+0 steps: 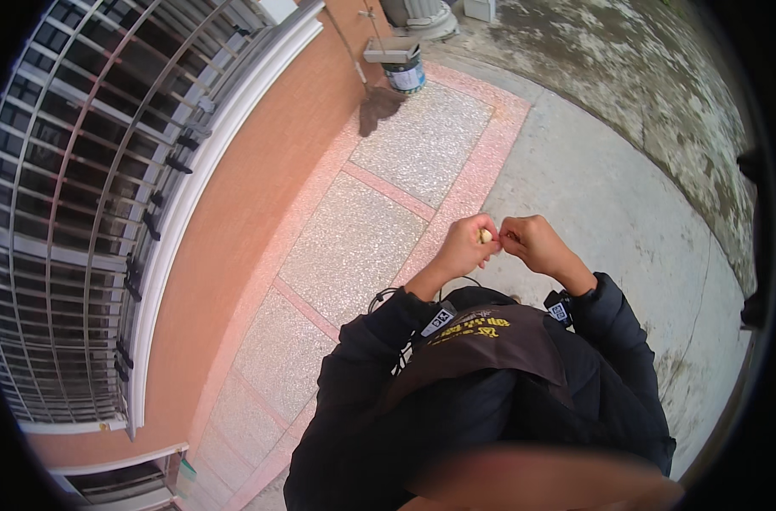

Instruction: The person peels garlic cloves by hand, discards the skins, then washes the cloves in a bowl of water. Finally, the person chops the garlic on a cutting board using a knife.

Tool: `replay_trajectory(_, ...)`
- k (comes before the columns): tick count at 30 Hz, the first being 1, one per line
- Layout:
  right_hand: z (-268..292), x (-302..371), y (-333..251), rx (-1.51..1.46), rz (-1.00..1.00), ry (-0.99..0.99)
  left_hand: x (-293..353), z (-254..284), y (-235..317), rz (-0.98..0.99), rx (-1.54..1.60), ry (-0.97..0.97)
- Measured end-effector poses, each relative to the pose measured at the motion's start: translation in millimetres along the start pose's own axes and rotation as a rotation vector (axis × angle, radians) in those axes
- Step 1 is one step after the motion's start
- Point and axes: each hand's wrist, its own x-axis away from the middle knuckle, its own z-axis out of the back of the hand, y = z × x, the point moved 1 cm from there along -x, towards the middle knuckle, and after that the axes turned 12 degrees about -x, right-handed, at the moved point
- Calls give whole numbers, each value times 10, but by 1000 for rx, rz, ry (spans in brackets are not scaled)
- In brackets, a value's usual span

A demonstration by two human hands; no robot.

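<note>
My left hand [464,245] is closed in front of my chest. A small pale yellowish piece [486,235] shows between its thumb and fingers; it is too small to tell its kind. Right beside it, my right hand [534,242] is closed in a pinch, its fingertips meeting those of the left. Whatever the right fingertips grip, if anything, is hidden. Both wrists come out of dark padded sleeves, with a black band carrying a printed tag [437,322] at the left cuff and another printed tag [559,312] at the right.
An orange wall [234,196] with a barred window [73,187] runs along the left. A mop [377,106] leans there beside a bucket [406,75]. Pink-bordered speckled paving [354,238] meets grey concrete [609,187]. A brown apron [481,341] covers my front.
</note>
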Motion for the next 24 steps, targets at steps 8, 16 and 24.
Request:
replay_trajectory(8,-97,48,34,-35,-69,45,62,-57,52,-80,-84,77)
replay_trajectory(16,-203,36,90,-93,-107,164,96,-94,53,-111,-157,209)
replay_trajectory(24,-237,34,59,-178,-12,323,78,-122,44,-172,-58,352)
